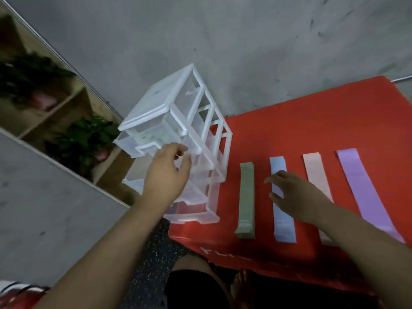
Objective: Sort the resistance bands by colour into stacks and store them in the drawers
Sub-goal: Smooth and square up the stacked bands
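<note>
Two bare forearms reached in from the bottom edge, above the person's dark-clothed lap. Her or his left hand (166, 172) was up against the front of the drawer unit (178, 121), fingers bent around the edge of one of the middle drawers; motion blur made it impossible to tell whether they actually gripped it. The right hand (289, 192) lay over the blue bands (282, 221), fingers spread and relaxed, thumb pointing toward the green bands (246, 197), holding nothing.

The drawer unit was clear plastic with a white frame and lid, standing at the left edge of the tabletop, which was covered by a red cloth (312, 121). Several of its drawers were pulled out toward the person, and those in view looked empty.

Four colour stacks lay flat on the cloth to the right of the unit, side by side as long parallel strips, each apart from its neighbour: green nearest the drawers, then blue, then the pink bands (315, 172), then the purple bands (365, 192).

Off to the left stood a wooden shelf (73, 97) with green plants (84, 139) in its compartments.
</note>
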